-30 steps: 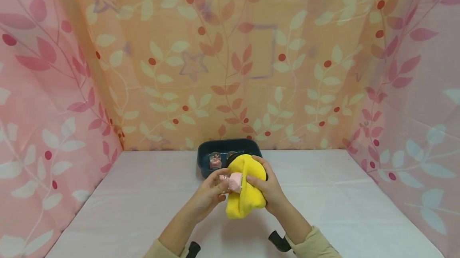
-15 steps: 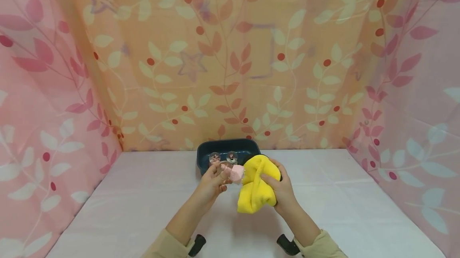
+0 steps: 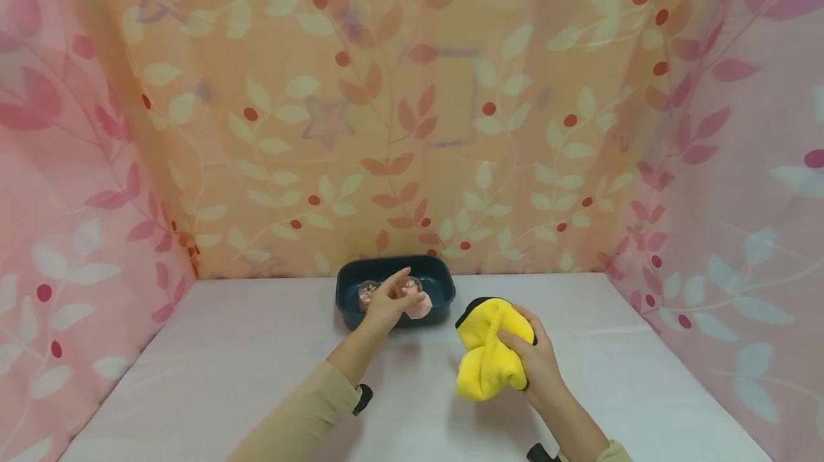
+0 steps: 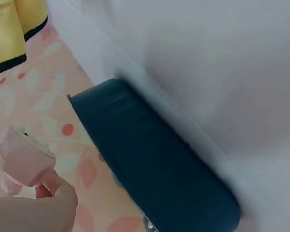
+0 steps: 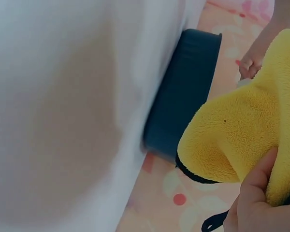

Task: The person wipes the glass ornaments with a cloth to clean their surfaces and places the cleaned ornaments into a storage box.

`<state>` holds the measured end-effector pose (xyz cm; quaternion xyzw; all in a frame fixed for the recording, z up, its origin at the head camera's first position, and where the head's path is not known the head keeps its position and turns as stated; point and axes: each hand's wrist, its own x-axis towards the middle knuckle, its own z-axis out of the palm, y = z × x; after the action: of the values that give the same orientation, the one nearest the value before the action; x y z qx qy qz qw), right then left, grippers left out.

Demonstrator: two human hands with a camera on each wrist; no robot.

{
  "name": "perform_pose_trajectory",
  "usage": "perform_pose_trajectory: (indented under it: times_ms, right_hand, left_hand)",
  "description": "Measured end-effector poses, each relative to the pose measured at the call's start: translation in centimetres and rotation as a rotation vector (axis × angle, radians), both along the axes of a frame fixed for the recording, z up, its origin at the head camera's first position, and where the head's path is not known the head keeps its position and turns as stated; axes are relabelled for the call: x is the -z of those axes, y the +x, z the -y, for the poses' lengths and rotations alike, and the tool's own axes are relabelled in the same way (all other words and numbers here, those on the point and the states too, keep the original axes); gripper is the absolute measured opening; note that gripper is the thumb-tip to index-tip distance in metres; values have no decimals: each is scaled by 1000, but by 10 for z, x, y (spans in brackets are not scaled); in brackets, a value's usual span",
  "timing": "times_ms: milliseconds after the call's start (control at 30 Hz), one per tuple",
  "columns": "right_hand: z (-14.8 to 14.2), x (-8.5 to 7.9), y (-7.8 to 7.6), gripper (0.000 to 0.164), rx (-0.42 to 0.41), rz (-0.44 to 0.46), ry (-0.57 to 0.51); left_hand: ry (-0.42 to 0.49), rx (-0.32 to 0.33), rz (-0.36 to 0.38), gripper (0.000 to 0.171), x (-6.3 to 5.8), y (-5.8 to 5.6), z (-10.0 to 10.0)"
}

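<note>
My left hand (image 3: 385, 307) pinches a small snow globe with a pink faceted base (image 3: 418, 306), tipped on its side over the dark blue tray (image 3: 444, 284). In the left wrist view, the pink base of the snow globe (image 4: 26, 155) points away from the fingertips, above the tray's rim. Another clear globe with pink inside (image 3: 367, 293) sits in the tray, partly hidden by my left hand. My right hand (image 3: 539, 351) grips a bunched yellow cloth with black edging (image 3: 492, 347) over the table, right of the tray. The right wrist view shows the thumb pressing the cloth's fold (image 5: 237, 125).
The tray stands at the back of a white-covered table (image 3: 257, 347), close to a flowered orange curtain (image 3: 399, 126). Pink flowered curtains (image 3: 64, 233) close off both sides. Black wrist mounts (image 3: 363, 399) stick out by the sleeves.
My left hand has carried the snow globe away from the cloth, forward to over the tray. My right hand has drawn the cloth to the right. The head view has shifted slightly.
</note>
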<state>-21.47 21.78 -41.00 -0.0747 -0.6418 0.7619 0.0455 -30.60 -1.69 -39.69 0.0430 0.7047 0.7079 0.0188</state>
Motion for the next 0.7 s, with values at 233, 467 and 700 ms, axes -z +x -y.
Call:
perform_pose_trajectory:
  times_ms: [233,467,700]
  right_hand:
    - [-13,10,3,65,19,42,16]
    - [-21,19,12,67,57,81,46]
    - [-25,23,13,65,73,69,47]
  left_hand:
    - [-15,-89,-17,51,13,-24,-24]
    - [-48,-124,-55,50,24,-42,-39]
    - [-185,-131,-86,54,33,-63,-45]
